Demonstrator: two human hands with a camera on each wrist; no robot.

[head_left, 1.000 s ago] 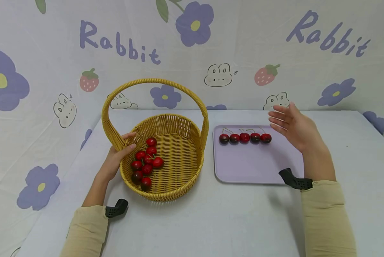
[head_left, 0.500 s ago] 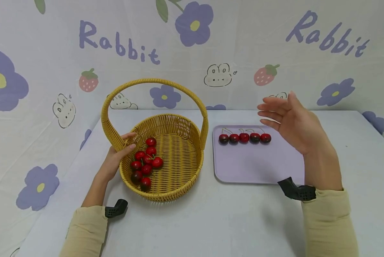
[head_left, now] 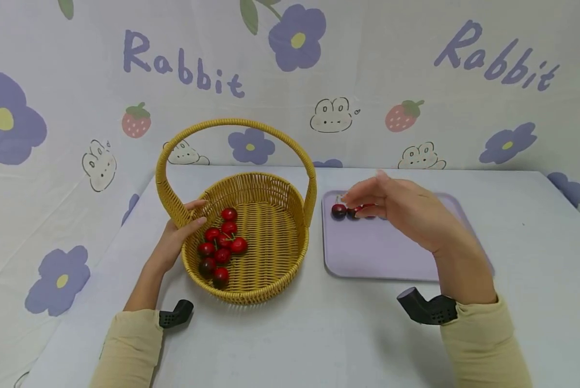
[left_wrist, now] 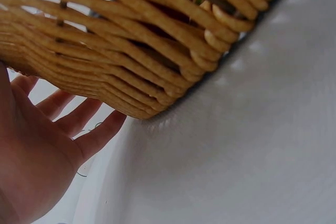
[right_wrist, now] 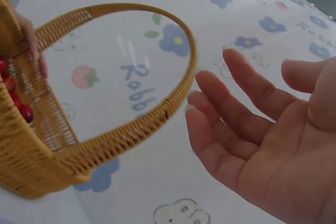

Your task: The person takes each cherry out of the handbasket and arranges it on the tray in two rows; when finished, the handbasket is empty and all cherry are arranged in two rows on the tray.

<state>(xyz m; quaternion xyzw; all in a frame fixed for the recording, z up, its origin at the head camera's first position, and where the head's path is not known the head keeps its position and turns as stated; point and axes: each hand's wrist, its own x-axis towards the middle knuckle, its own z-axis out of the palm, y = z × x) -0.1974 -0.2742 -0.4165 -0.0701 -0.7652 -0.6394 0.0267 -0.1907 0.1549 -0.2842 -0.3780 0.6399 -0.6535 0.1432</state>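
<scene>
My left hand point(head_left: 170, 245) holds the yellow wicker basket point(head_left: 280, 242) at its left rim, by the handle's foot. The thumb reaches over the rim, and in the left wrist view fingers point(left_wrist: 105, 129) touch the outer wall. Several red cherries point(head_left: 223, 255) lie in the left part of the basket. My right hand point(head_left: 411, 215) hovers above the lilac tray point(head_left: 396, 267), holding nothing, its fingers loosely bent and pointing left. Near the tray's far edge a row of cherries point(head_left: 338, 211) lies partly hidden behind this hand. The right wrist view shows the palm point(right_wrist: 283, 166) with nothing in it.
Basket and tray stand side by side on a white table point(head_left: 290, 345). The basket's tall handle point(head_left: 236, 123) arches above it. Behind hangs a cloth point(head_left: 367, 59) printed with flowers, rabbits and strawberries. A dark camera sits on each wrist.
My right hand first rose slightly to the left, then came down and further left over the tray, covering part of the cherry row. My left hand and the basket have stayed put.
</scene>
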